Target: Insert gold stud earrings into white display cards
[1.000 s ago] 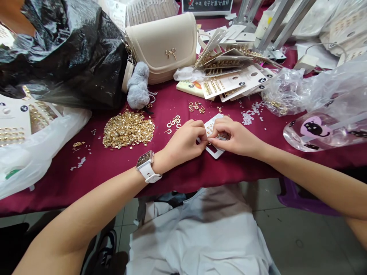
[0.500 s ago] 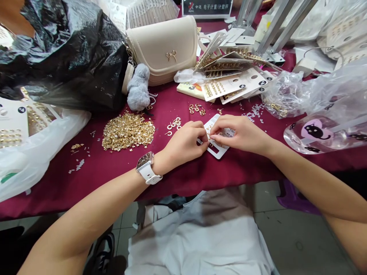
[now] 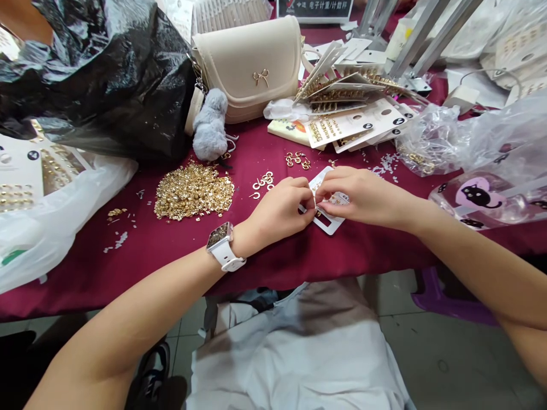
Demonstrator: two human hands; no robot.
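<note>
A white earring card (image 3: 331, 221) lies on the dark red tablecloth (image 3: 171, 250) near the table's front edge. My left hand (image 3: 280, 210), with a white watch on its wrist, is curled and pinches the card's left edge. My right hand (image 3: 361, 196) rests over the card with its fingers pinched together against my left fingertips. What sits between the fingertips is too small to make out. A few loose gold earrings (image 3: 261, 185) lie just left of my hands, and a big heap of gold pieces (image 3: 193, 192) lies further left.
A beige handbag (image 3: 252, 65) with a grey pompom (image 3: 209, 128) stands at the back. A stack of filled cards (image 3: 354, 108) lies behind my hands. A black plastic bag (image 3: 98, 74) and a white bag (image 3: 51, 216) fill the left; clear bags (image 3: 482, 148) are on the right.
My right hand has slid a little left and up along the card, its fingertips now meeting my left fingertips. The card stays where it was.
</note>
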